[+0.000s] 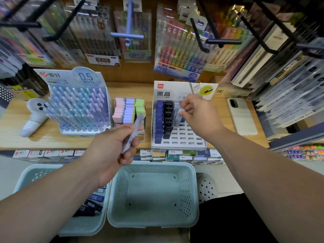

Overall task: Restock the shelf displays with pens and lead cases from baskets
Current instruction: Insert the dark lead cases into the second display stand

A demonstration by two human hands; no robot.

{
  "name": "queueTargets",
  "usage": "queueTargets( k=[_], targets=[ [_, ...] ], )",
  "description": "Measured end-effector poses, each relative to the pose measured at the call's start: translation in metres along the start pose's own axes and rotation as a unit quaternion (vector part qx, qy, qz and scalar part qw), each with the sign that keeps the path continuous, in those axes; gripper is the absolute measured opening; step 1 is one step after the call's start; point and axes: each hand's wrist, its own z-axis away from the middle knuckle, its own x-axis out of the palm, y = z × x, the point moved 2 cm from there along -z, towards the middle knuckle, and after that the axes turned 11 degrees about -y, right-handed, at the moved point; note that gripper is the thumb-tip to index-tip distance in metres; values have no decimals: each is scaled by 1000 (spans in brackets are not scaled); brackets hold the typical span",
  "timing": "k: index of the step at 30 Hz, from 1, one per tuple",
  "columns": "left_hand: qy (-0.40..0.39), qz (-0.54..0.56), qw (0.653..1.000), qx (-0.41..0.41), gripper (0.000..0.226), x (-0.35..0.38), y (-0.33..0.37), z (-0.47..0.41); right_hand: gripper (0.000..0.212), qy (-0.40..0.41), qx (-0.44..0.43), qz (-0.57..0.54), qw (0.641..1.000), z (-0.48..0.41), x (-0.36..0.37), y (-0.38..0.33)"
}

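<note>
On the wooden shelf stands a white lead-case display point(178, 142) with a column of blue cases, a column of black cases and a partly filled pale column. My right hand point(199, 114) pinches a translucent lead case point(180, 113) over that pale column. My left hand point(114, 148) grips a pale translucent lead case point(135, 128) in front of the shelf edge. To the left, a pen display point(78, 109) is packed with blue and purple pens. Below, the left basket point(87, 225) holds several dark lead cases point(91, 204); the right basket point(152, 195) shows only its bare bottom.
A clear box of pastel erasers point(129, 111) sits between the two displays. A white phone point(242, 116) lies at the right of the shelf, a white handheld fan point(35, 114) at the left. Packs of pens hang on black hooks point(201, 39) above. Boxed stock fills the lower shelf.
</note>
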Motion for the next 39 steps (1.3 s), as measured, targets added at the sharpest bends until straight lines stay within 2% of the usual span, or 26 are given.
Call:
queueTargets(
  k=[11, 15, 18, 20, 21, 23, 25, 27, 30, 33, 34, 36, 38, 39],
  targets=[
    [9, -2, 1000, 5, 29, -1, 1, 3, 11, -24, -37, 59, 997, -1, 13, 1],
    [15, -18, 1000, 8, 28, 1, 2, 5, 3, -45, -45, 101, 993, 0, 15, 3],
    [26, -51, 998, 12, 28, 3, 1, 5, 6, -11, -53, 101, 993, -1, 10, -4],
    [19, -62, 998, 4, 27, 5, 1, 3, 12, 21, -54, 41, 997, 0, 1, -22],
    [6, -69, 998, -2, 26, 6, 2, 3, 14, 10, -51, -21, 998, 1, -4, -31],
    [-26, -89, 996, -2, 24, 10, 3, 4, 14, -88, -32, -170, 981, 7, -8, -49],
    [-30, -116, 993, 17, 25, 15, 6, 3, 7, -204, -7, -257, 945, 17, -6, -57],
    [-5, -143, 989, 44, 25, 17, 7, 0, 4, -246, 7, -280, 928, 26, -3, -54],
    [42, -135, 987, 82, 22, 20, 10, -6, 4, -247, 22, -299, 922, 31, -7, -44],
    [52, -74, 990, 105, 21, 27, 10, -11, 17, -281, 14, -314, 907, 37, -14, -35],
    [52, -55, 991, 108, 20, 29, 9, -12, 24, -281, 1, -307, 909, 39, -15, -34],
    [60, -40, 992, 102, 18, 33, 8, -13, 33, -231, -64, -222, 945, 43, -15, -36],
    [59, -44, 993, 95, 17, 38, 6, -13, 29, -136, -176, -36, 974, 47, -11, -42],
    [53, -47, 993, 92, 16, 40, 5, -13, 26, -90, -222, 57, 969, 49, -9, -46]
  ],
)
